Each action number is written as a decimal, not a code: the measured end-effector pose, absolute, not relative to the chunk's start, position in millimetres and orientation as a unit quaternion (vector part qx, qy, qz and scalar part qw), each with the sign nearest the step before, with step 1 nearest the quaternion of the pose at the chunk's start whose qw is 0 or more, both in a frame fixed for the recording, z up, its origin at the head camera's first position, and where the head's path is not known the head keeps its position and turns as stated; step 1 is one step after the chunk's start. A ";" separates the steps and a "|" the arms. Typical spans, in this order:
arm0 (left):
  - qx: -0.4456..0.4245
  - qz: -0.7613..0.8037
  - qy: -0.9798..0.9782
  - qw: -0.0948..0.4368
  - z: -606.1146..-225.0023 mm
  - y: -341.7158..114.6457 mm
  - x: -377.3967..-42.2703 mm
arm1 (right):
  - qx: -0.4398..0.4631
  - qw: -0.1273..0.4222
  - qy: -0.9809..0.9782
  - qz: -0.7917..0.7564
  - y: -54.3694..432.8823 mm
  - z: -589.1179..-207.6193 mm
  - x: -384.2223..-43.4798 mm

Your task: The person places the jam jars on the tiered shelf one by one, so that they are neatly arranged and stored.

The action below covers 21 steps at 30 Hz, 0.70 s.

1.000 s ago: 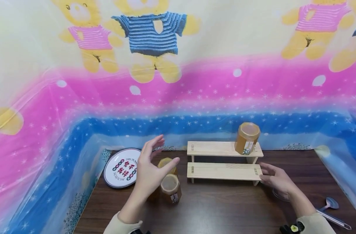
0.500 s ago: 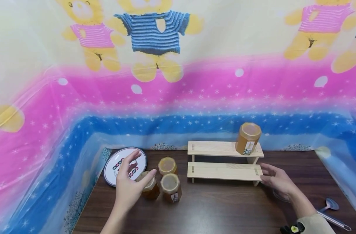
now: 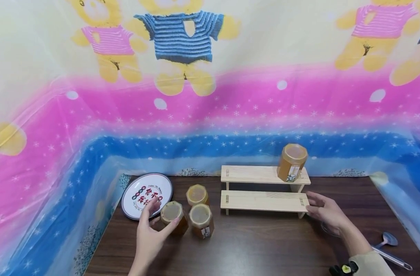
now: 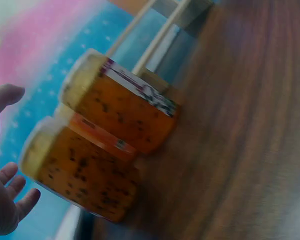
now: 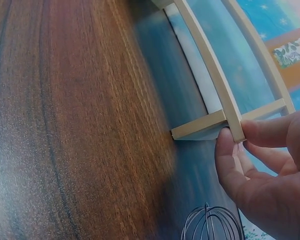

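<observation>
My left hand is at the nearest jar of honey-coloured contents, thumb and fingers spread about its lid. In the left wrist view a gap shows between the fingers and the jars. Two more such jars, one in front and one behind, stand just right of it. My right hand pinches the right end of the low step of a two-step wooden rack; thumb and fingers grip the board edge in the right wrist view. Another jar stands on the upper step's right end.
A white plate with red lettering lies at the back left, behind the left hand. Beside the right hand lies a wire whisk. A ladle rests farther right on the dark wooden table. Printed cloth hangs behind.
My left hand has moved left and down from above the right-hand jars to the leftmost jar, uncovering the plate's lettering. The right hand stays on the rack.
</observation>
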<state>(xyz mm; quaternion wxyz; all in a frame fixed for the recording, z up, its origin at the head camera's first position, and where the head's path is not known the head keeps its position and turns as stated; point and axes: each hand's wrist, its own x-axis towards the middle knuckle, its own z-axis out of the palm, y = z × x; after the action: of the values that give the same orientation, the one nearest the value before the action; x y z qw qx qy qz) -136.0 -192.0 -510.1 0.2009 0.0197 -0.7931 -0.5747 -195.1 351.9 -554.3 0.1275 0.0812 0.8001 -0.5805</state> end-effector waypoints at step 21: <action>0.064 -0.621 -0.772 0.118 -556.7 -190.1 -138.6 | 0.068 0.122 0.794 -0.592 350.6 -552.1 -192.7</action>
<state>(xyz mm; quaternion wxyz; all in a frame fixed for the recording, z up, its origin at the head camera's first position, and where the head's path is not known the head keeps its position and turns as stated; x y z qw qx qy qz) -138.6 -190.1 -556.7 0.1183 0.0637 -0.7723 -0.6209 -192.7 350.6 -552.1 0.1217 0.0680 0.7939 -0.5918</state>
